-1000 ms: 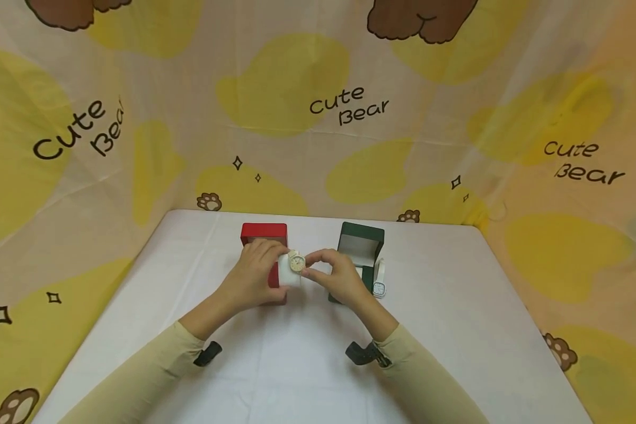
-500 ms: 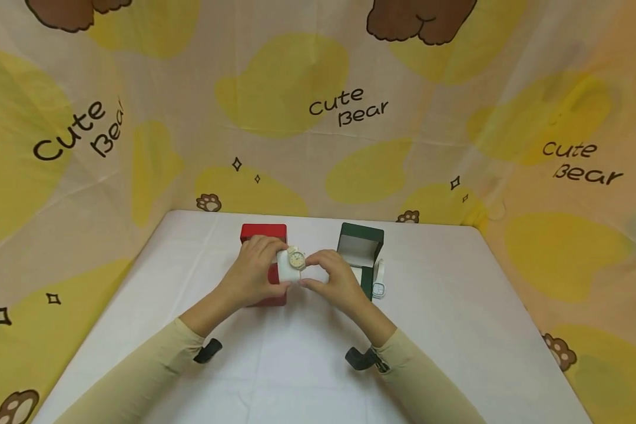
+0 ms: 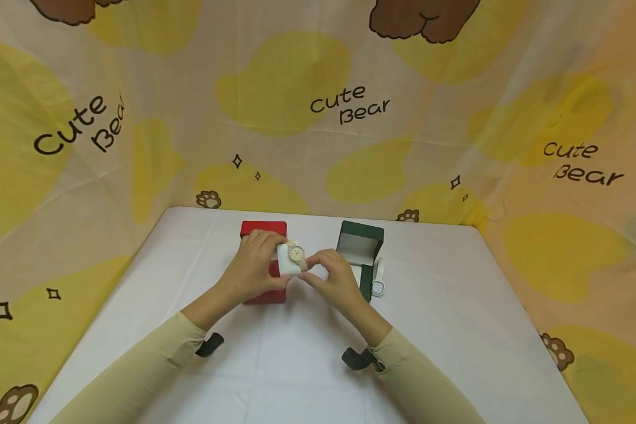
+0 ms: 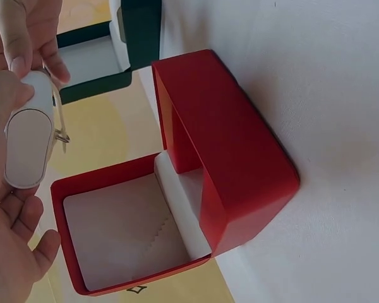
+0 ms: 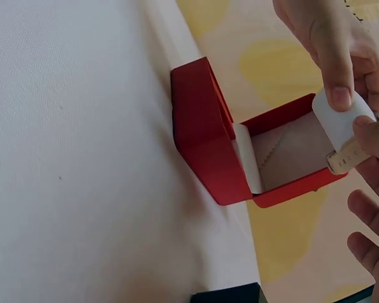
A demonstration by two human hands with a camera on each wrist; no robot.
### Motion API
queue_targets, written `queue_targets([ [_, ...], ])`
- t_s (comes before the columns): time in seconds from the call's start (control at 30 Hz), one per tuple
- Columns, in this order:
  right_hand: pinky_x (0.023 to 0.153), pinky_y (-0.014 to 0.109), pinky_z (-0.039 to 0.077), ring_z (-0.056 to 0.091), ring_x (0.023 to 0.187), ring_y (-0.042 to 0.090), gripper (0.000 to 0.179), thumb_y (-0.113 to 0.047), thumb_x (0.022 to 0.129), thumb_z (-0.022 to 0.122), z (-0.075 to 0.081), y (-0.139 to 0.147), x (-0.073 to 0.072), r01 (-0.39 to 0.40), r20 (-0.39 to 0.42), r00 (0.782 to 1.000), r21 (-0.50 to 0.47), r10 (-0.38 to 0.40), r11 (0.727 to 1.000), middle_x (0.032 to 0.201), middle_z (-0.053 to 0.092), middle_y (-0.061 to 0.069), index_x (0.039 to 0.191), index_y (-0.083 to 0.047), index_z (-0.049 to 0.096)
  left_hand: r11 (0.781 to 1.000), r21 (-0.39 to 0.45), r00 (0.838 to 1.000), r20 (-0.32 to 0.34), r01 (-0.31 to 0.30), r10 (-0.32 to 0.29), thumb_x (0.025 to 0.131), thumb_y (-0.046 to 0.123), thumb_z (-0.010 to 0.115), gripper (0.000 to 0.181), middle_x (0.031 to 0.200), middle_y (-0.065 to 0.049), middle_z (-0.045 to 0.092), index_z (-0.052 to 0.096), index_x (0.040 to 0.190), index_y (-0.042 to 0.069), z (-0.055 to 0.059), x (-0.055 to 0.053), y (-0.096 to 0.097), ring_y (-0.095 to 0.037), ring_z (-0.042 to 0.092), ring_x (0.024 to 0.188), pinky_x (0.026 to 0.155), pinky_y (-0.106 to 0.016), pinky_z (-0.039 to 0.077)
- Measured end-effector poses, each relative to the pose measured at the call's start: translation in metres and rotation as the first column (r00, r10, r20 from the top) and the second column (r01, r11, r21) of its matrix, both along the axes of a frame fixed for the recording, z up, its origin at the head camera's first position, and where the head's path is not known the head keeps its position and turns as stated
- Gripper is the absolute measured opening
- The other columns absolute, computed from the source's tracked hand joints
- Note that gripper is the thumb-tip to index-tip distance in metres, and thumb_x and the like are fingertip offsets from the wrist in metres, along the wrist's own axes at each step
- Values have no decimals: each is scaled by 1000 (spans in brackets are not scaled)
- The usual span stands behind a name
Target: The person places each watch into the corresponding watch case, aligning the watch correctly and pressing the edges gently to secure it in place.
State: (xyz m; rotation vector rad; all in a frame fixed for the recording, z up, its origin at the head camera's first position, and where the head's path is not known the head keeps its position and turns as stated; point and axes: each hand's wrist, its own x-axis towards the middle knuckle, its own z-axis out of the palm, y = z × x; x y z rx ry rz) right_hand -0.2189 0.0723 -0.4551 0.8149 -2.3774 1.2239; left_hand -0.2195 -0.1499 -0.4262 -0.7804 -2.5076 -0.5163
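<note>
The watch (image 3: 297, 254) lies over one side of a white cushion (image 3: 285, 263), its round face turned up and its cream strap running down towards me. I have both raised off the worktop (image 3: 445, 330), in front of the far edge and just right of the red box as I look down. My left hand (image 3: 254, 265) grips the cushion from the left, fingers over its far end and thumb pressing the near end. My right hand (image 3: 340, 278) is narrow, thumb and forefinger pinching the strap at the cushion's near right corner; the other fingers lie outside that pinch. At the far side of the strap a small metal buckle stands out from the cushion.

Partly behind my left hand, the red box (image 4: 252, 170) stands with its lid up, white lining showing. To its right, well apart and also towards the far edge, is a green box (image 3: 361, 250), lid raised and lined in pale material. Just beside its right side lies another watch (image 3: 378, 287) with a white strap and a squarish face. Beyond the worktop hangs a yellow and beige backdrop (image 3: 286, 82) lettered "Cute Bear".
</note>
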Motion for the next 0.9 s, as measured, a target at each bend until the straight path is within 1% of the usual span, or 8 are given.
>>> queue_targets([
  [0.17,87,32,49,56,96,3,17,-25,80,79,-4,-4,1,38,39,999,-23,-37,999,90,66,-11,90,-18,68,1000,5,1000,-1,-14,14,63,42,83,71,115,-4,58,54,120,11,0,-2,-1,-23,47,108,91,-44,38],
  [0.23,87,32,49,56,97,5,17,-24,80,79,-6,-6,1,41,37,999,-29,-40,999,90,66,-10,90,-18,67,1000,8,1000,1,-17,17,64,42,82,69,115,-4,58,55,119,11,0,-2,-1,-23,47,108,91,-44,38],
  [0.37,88,32,48,55,99,6,17,-26,80,79,-7,-8,0,63,20,998,-6,-63,998,91,66,-11,90,-19,67,1000,12,1000,6,-25,25,64,42,82,68,115,-4,58,55,119,11,-1,-3,-2,-22,47,107,91,-43,38],
  [0.67,87,31,47,55,95,7,16,-27,81,78,-9,-14,3,100,5,995,29,-100,995,88,64,-9,88,-17,67,998,-11,998,30,-59,60,64,44,83,72,118,-4,59,55,122,11,-2,-2,-6,-22,47,108,93,-43,38],
  [0.9,86,31,46,55,96,7,16,-30,80,78,-13,-17,11,150,19,988,48,-151,987,88,66,-11,88,-19,68,998,-7,998,31,-54,55,64,45,82,70,115,-4,60,56,120,11,-10,-1,-6,-22,48,107,90,-43,39],
])
